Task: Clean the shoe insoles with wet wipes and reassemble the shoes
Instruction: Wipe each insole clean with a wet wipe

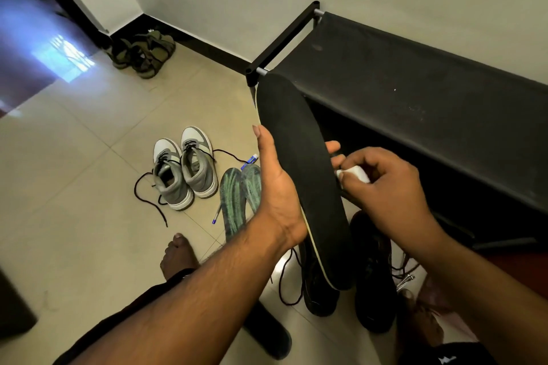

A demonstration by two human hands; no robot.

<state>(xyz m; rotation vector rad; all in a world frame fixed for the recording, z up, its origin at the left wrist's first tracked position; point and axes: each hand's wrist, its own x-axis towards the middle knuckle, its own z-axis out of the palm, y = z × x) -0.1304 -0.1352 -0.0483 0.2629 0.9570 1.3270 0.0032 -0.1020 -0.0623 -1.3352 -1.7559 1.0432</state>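
From the head camera, the left hand point(277, 187) holds a long black insole point(299, 163) up in the air, with the thumb on one edge and the fingers curled round the other. The right hand point(382, 184) pinches a small white wet wipe point(354, 174) and presses it against the right edge of the insole. Under the hands, two black shoes point(373, 281) sit on the tiled floor point(74, 187) with their laces loose. A pair of grey and white shoes point(185, 169) stands further left. Two green insoles point(240, 195) lie just beside them, and a blue pen point(216, 215) lies near those. A black shoe rack point(415, 92) stands by the wall. Green sandals point(142, 53) sit in the corner.
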